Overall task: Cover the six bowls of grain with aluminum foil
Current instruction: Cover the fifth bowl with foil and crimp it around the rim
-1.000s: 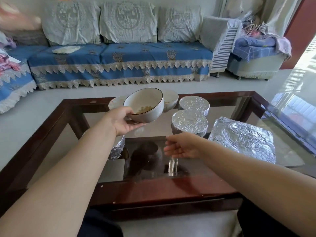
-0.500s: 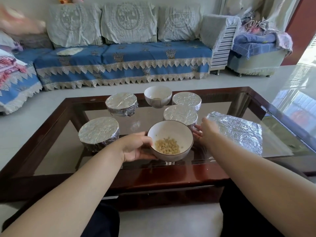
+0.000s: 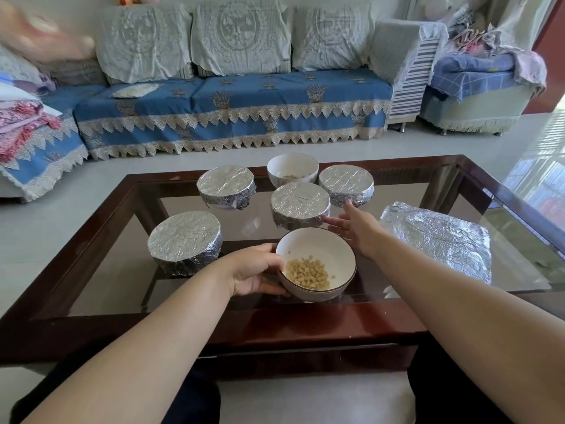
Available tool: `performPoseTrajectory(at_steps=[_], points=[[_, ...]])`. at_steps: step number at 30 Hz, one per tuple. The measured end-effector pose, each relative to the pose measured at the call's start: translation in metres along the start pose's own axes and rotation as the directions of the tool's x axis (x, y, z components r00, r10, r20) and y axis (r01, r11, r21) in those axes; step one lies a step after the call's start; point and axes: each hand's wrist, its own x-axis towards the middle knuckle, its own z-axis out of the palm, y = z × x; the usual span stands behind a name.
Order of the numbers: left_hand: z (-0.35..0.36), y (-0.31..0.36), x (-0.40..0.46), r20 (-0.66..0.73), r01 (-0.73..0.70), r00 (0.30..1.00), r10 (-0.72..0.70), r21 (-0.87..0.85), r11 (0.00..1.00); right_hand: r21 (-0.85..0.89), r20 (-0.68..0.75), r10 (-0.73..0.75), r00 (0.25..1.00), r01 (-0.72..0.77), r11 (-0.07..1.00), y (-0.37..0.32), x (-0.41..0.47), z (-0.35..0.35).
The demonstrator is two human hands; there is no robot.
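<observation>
- Foil-wrapped bowls number four: one at centre left [image 3: 184, 243], one above it toward the middle [image 3: 226, 186], one at centre [image 3: 300, 205] and one to its upper right [image 3: 346, 185], all on the glass-topped table [image 3: 458, 191].
- Two bowls are not yet covered: the near bowl [image 3: 316, 264] low in the middle of the frame, holding pale grain [image 3: 308, 273], and a far white bowl [image 3: 292, 169] at upper centre, between the two rear covered ones, with a little grain in the bottom.
- At the near bowl's left side, the left hand [image 3: 255, 273] grips it, thumb over the rim and fingers curled beneath the wall.
- Just right of that bowl, the right hand [image 3: 356, 229] hovers with fingers straight and spread, holding nothing; whether it grazes the centre covered bowl I cannot tell.
- A loose foil sheet [image 3: 440, 240] lies flat at centre right of the frame, near the right hand but apart from it.
- Judged from this, the fifth bowl is being positioned for wrapping, so the task stands roughly two thirds done.
- The next move likely calls for the right hand to reach the sheet, lift it without tearing or balling it, centre it over the open rim, then press the edges down all round while the left hand steadies the bowl.
</observation>
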Motion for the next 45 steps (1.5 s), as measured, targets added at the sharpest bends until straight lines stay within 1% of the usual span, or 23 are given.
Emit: performPoseTrajectory(at_steps=[3,7,10,11,12,13,14,15,16,17,18,20,22,23,25,27,28,31,34,37,39,40,45], points=[[-0.003,0.001,0.004,0.007,0.003,1.0,-0.003,-0.008,1.0,0.038,0.141,0.034,0.989,-0.04,0.998,-0.002,0.011,0.005],[-0.006,0.001,0.01,0.022,0.007,1.0,-0.006,-0.044,0.999,0.055,0.302,0.101,0.948,-0.124,0.991,-0.005,0.012,0.018],[-0.008,0.002,0.016,0.038,0.013,0.999,-0.011,-0.052,0.999,0.023,0.32,0.109,0.941,-0.123,0.992,-0.008,0.014,0.019],[-0.008,0.003,0.017,0.042,0.014,0.999,-0.013,-0.045,0.999,0.003,0.304,0.085,0.949,-0.091,0.996,-0.01,0.014,0.019],[-0.008,0.003,0.019,0.045,0.015,0.999,-0.013,-0.04,0.999,-0.077,0.268,0.031,0.963,-0.01,0.997,-0.011,0.011,0.019],[-0.007,0.004,0.02,0.049,0.014,0.999,-0.012,-0.04,0.999,-0.253,0.223,-0.056,0.973,0.113,0.961,-0.013,0.009,0.015],[-0.006,0.006,0.021,0.053,0.013,0.999,-0.011,-0.041,0.999,-0.504,0.17,-0.169,0.971,0.233,0.832,-0.015,0.006,0.009],[-0.004,0.007,0.022,0.056,0.011,0.998,-0.009,-0.039,0.999,-0.74,0.156,-0.29,0.944,0.306,0.599,-0.015,0.004,-0.001],[-0.003,0.008,0.022,0.061,0.009,0.998,-0.007,-0.029,1.0,-0.888,0.161,-0.366,0.917,0.296,0.352,-0.015,0.001,-0.012],[-0.003,0.009,0.022,0.066,0.008,0.998,-0.007,-0.014,1.0,-0.955,0.148,-0.39,0.909,0.234,0.184,-0.013,0.0,-0.025],[-0.002,0.01,0.022,0.069,0.009,0.998,-0.009,0.0,1.0,-0.984,0.107,-0.377,0.92,0.151,0.089,-0.009,-0.002,-0.038],[-0.002,0.01,0.024,0.066,0.008,0.998,-0.009,0.022,1.0,-1.0,0.0,-0.283,0.959,-0.004,-0.013,0.002,-0.004,-0.063],[-0.003,0.009,0.025,0.054,0.009,0.998,-0.01,0.03,1.0,-0.99,-0.074,-0.188,0.979,-0.096,-0.108,0.014,-0.002,-0.081],[-0.003,0.008,0.025,0.052,0.008,0.999,-0.01,0.039,0.999,-0.988,-0.09,-0.155,0.984,-0.108,-0.113,0.02,-0.001,-0.087],[-0.004,0.008,0.024,0.044,0.003,0.999,-0.006,0.067,0.998,-0.995,-0.091,-0.132,0.987,-0.096,-0.032,0.027,-0.003,-0.094],[-0.003,0.008,0.023,0.03,0.002,1.0,-0.005,0.09,0.996,-0.997,-0.066,-0.172,0.983,-0.057,0.054,0.029,-0.01,-0.099],[-0.003,0.008,0.023,0.022,0.003,1.0,-0.006,0.102,0.995,-0.996,-0.06,-0.196,0.979,-0.046,0.074,0.029,-0.016,-0.1],[-0.001,0.007,0.024,-0.009,-0.003,1.0,0.004,0.129,0.992,-0.996,-0.038,-0.268,0.963,-0.016,0.084,0.032,-0.03,-0.111],[0.0,0.006,0.029,-0.084,-0.037,0.995,0.049,0.142,0.989,-0.999,0.026,-0.344,0.939,0.039,0.032,0.035,-0.042,-0.12],[0.002,0.006,0.029,-0.119,-0.089,0.987,0.105,0.133,0.987,-0.989,0.113,-0.432,0.895,0.061,-0.134,0.038,-0.053,-0.119],[0.005,0.005,0.029,-0.128,-0.119,0.982,0.135,0.127,0.985,-0.976,0.16,-0.457,0.875,0.071,-0.207,0.039,-0.059,-0.118],[0.006,0.005,0.029,-0.132,-0.129,0.981,0.145,0.122,0.984,-0.974,0.165,-0.452,0.877,0.073,-0.214,0.039,-0.061,-0.118],[0.004,0.004,0.033,-0.133,-0.14,0.98,0.149,0.074,0.987,-0.986,0.128,-0.43,0.894,0.067,-0.152,0.037,-0.061,-0.122]])
